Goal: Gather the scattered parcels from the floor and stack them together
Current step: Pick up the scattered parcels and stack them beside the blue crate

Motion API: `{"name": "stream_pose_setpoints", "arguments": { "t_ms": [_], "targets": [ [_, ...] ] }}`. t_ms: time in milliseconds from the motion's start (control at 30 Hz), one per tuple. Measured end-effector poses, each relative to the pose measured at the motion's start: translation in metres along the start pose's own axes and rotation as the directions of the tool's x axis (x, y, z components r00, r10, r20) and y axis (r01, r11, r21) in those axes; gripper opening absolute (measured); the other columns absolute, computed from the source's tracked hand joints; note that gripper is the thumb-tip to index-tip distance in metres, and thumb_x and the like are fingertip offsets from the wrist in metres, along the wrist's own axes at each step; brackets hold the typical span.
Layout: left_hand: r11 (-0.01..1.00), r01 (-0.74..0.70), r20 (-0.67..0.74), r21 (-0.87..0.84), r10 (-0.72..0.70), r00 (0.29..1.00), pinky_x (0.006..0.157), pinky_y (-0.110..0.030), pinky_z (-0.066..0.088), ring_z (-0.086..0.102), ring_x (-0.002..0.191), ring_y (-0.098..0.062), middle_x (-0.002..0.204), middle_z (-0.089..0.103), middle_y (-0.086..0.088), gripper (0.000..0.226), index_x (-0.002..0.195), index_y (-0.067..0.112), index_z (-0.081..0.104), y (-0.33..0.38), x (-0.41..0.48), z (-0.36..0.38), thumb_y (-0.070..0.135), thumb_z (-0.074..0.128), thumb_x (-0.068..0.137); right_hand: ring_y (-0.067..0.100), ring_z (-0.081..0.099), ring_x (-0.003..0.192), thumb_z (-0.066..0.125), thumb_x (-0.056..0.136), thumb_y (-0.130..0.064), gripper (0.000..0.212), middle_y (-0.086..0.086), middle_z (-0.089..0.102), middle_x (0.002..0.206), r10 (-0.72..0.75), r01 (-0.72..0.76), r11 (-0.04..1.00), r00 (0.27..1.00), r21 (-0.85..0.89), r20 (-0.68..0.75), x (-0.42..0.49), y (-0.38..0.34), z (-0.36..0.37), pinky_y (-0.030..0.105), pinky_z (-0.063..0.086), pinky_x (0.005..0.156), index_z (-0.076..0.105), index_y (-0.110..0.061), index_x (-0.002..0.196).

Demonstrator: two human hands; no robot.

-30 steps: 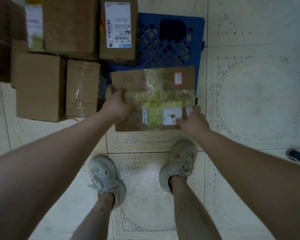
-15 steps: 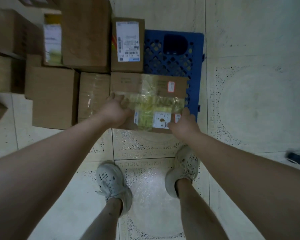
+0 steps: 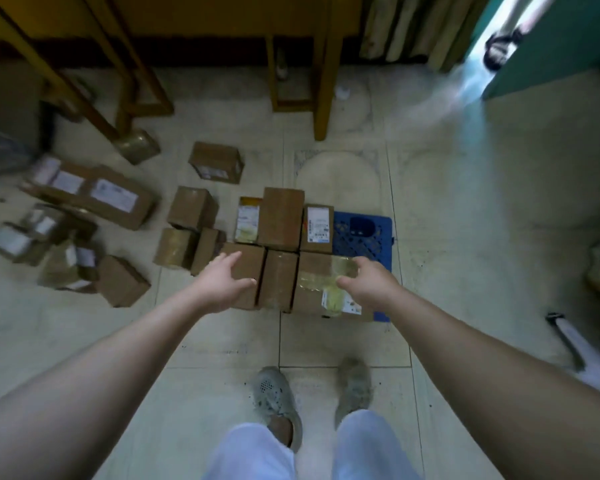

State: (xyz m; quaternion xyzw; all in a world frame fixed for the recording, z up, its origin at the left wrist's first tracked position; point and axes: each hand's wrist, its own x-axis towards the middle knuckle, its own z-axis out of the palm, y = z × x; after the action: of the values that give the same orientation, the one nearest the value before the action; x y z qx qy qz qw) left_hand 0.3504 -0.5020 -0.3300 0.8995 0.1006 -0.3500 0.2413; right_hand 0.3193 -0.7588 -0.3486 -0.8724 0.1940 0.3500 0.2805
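Observation:
A taped cardboard parcel (image 3: 314, 289) with yellowish tape and a white label lies on the blue plastic pallet (image 3: 364, 233), beside other brown parcels (image 3: 279, 220) packed in rows. My right hand (image 3: 368, 282) hovers over the taped parcel, fingers spread and holding nothing. My left hand (image 3: 222, 282) is open above the brown box (image 3: 248, 268) at the group's left front. More parcels lie scattered on the tiled floor to the left (image 3: 115, 199), and one small box (image 3: 217, 162) sits behind the group.
Wooden furniture legs (image 3: 321, 98) stand at the back. A green door (image 3: 551, 43) is ajar at the upper right. White chair feet (image 3: 568, 341) lie at the right edge. My two shoes (image 3: 276, 400) stand on the tiles in front of the pallet.
Both hands have let go of the taped parcel, which now rests on the pallet. I have straightened up, so the view is wider and shows the scattered parcels.

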Motion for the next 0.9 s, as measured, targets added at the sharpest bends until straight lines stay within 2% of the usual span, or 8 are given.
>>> {"name": "stream_pose_setpoints", "arguments": {
  "t_ms": [100,167,267,400,533,633,767,900],
  "targets": [
    [0.999,-0.042,-0.085,-0.01,0.041,0.996,0.113,-0.039,0.023,0.02,0.144,-0.023,0.158,0.019,-0.006,0.073,0.15,0.022,0.024,0.002,-0.049,-0.06,0.04,0.061,0.089,0.026,0.051,0.119,0.053,0.092,-0.046,0.07,0.008,0.035,0.151,-0.102,0.101,0.993,0.995,-0.058,-0.019,-0.039,-0.049,-0.034,0.037,0.048,0.09,0.025,-0.02,0.15],
    [0.998,-0.05,-0.181,-0.027,0.045,0.983,0.113,-0.04,0.024,0.022,0.143,-0.023,0.157,0.021,-0.007,0.072,0.15,0.022,0.024,0.006,-0.08,-0.091,0.037,0.06,0.09,0.025,0.052,0.117,0.054,0.092,-0.044,0.067,0.008,0.041,0.146,-0.184,0.18,0.979,0.982,-0.101,-0.032,-0.06,-0.081,-0.054,0.033,0.048,0.085,0.029,-0.018,0.148],
    [0.997,-0.037,-0.317,-0.069,0.014,0.948,0.111,-0.043,0.028,0.027,0.142,-0.024,0.156,0.025,-0.005,0.07,0.149,0.024,0.026,0.004,-0.122,-0.129,0.036,0.06,0.09,0.024,0.048,0.124,0.055,0.093,-0.043,0.067,0.008,0.041,0.147,-0.299,0.289,0.947,0.952,-0.142,-0.06,-0.088,-0.128,-0.075,0.031,0.042,0.089,0.03,-0.015,0.148],
    [0.992,-0.089,-0.367,-0.084,0.052,0.929,0.113,-0.046,0.029,0.025,0.142,-0.025,0.157,0.021,-0.006,0.068,0.15,0.023,0.024,-0.009,-0.166,-0.175,0.035,0.058,0.092,0.025,0.05,0.122,0.054,0.093,-0.045,0.065,0.007,0.042,0.146,-0.408,0.381,0.898,0.908,-0.218,-0.095,-0.124,-0.176,-0.089,0.031,0.042,0.085,0.032,-0.017,0.147],
    [0.984,-0.155,-0.406,-0.083,0.108,0.907,0.113,-0.047,0.028,0.024,0.142,-0.026,0.158,0.02,-0.006,0.068,0.15,0.023,0.024,-0.03,-0.184,-0.218,0.035,0.058,0.092,0.026,0.047,0.127,0.054,0.093,-0.045,0.064,0.007,0.043,0.146,-0.464,0.418,0.864,0.878,-0.282,-0.119,-0.145,-0.219,-0.095,0.033,0.041,0.091,0.034,-0.015,0.146],
    [0.982,-0.166,-0.44,-0.087,0.111,0.891,0.11,-0.045,0.029,0.025,0.142,-0.025,0.158,0.02,-0.004,0.069,0.15,0.026,0.025,-0.061,-0.184,-0.25,0.038,0.06,0.09,0.025,0.05,0.123,0.057,0.091,-0.048,0.065,0.006,0.047,0.142,-0.47,0.416,0.866,0.867,-0.279,-0.167,-0.153,-0.256,-0.085,0.032,0.042,0.085,0.038,-0.016,0.144],
    [0.98,-0.163,-0.444,-0.11,0.099,0.89,0.101,-0.042,0.04,0.034,0.138,-0.026,0.157,0.023,-0.003,0.072,0.149,0.028,0.025,-0.126,-0.181,-0.297,0.04,0.062,0.088,0.025,0.049,0.125,0.058,0.089,-0.049,0.066,0.007,0.047,0.142,-0.5,0.439,0.848,0.848,-0.296,-0.176,-0.161,-0.319,-0.049,0.032,0.042,0.086,0.039,-0.016,0.143],
    [0.981,-0.132,-0.47,-0.141,0.051,0.881,0.105,-0.043,0.035,0.032,0.139,-0.026,0.156,0.025,-0.003,0.071,0.149,0.029,0.025,-0.198,-0.183,-0.345,0.041,0.061,0.088,0.024,0.051,0.123,0.06,0.09,-0.045,0.064,0.007,0.048,0.141,-0.529,0.469,0.832,0.832,-0.296,-0.169,-0.172,-0.392,0.001,0.032,0.044,0.086,0.039,-0.019,0.143]
  ]
}}
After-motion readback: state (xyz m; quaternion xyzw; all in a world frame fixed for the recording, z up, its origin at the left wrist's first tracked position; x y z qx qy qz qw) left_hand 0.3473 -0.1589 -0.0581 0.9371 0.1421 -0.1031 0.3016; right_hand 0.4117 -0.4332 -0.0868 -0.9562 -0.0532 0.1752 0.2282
